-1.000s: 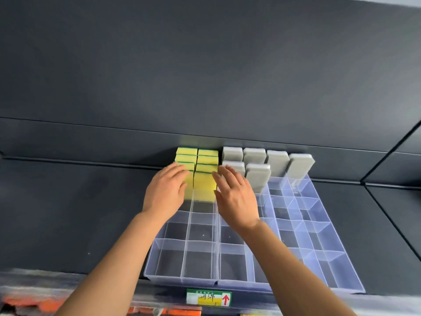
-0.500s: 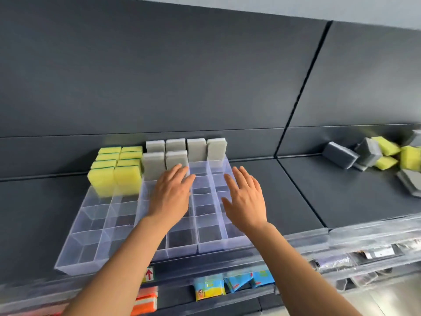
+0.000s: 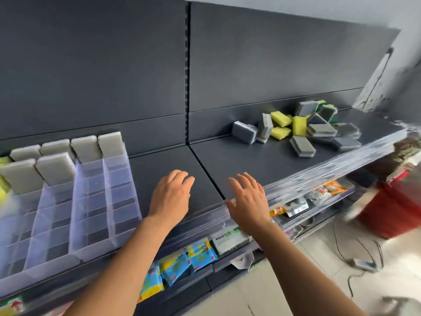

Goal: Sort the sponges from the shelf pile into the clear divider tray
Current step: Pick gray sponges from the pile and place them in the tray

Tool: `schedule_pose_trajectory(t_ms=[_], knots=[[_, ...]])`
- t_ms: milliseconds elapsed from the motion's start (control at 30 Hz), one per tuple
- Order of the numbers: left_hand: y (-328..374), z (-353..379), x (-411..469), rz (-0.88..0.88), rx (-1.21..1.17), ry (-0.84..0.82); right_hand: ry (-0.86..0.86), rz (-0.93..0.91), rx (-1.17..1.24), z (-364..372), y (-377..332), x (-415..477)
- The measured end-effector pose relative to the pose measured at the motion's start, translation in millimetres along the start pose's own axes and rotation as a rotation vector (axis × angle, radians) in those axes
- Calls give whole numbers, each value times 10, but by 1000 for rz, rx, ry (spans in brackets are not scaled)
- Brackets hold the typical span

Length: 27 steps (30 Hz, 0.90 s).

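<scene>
The clear divider tray [image 3: 124,201] lies on the dark shelf at the left. Several grey sponges [image 3: 55,166] stand upright in its back compartments, and yellow sponges [image 3: 2,185] show at the left frame edge. A loose pile of grey and yellow sponges [image 3: 300,128] lies on the shelf at the right rear. My left hand [image 3: 170,195] hovers over bare shelf just right of the tray, fingers apart, holding nothing. My right hand [image 3: 249,199] is open over the shelf's front edge, well short of the pile.
The dark shelf [image 3: 239,160] has a clear plastic front rail [image 3: 319,179]. Packaged goods [image 3: 182,263] sit on the lower shelf. A red container [image 3: 396,208] and cables [image 3: 355,254] are on the floor at the right.
Both hands left the yellow sponges in the tray and moved right, past the tray's edge. The view swung right, bringing the sponge pile closer into view.
</scene>
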<state>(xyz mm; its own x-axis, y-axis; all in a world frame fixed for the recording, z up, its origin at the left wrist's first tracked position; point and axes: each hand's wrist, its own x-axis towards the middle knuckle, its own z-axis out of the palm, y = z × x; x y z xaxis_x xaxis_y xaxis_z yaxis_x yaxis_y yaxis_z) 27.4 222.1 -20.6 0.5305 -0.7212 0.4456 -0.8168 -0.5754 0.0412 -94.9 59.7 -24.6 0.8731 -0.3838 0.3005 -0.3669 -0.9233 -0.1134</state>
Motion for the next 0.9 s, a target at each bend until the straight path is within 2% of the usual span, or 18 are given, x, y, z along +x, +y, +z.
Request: schedule_pose_trajectory(t_ms=[433,600,900], knots=[[1037,818,1213,164,-106,-58,-38,232,-65,0,1560,256],[1280,1127,1858,176,-122,-79,-73,288,-84,38,2143,636],[1620,1532,2929,98,-148,-93,-81,390,-79,152,2957,1249]])
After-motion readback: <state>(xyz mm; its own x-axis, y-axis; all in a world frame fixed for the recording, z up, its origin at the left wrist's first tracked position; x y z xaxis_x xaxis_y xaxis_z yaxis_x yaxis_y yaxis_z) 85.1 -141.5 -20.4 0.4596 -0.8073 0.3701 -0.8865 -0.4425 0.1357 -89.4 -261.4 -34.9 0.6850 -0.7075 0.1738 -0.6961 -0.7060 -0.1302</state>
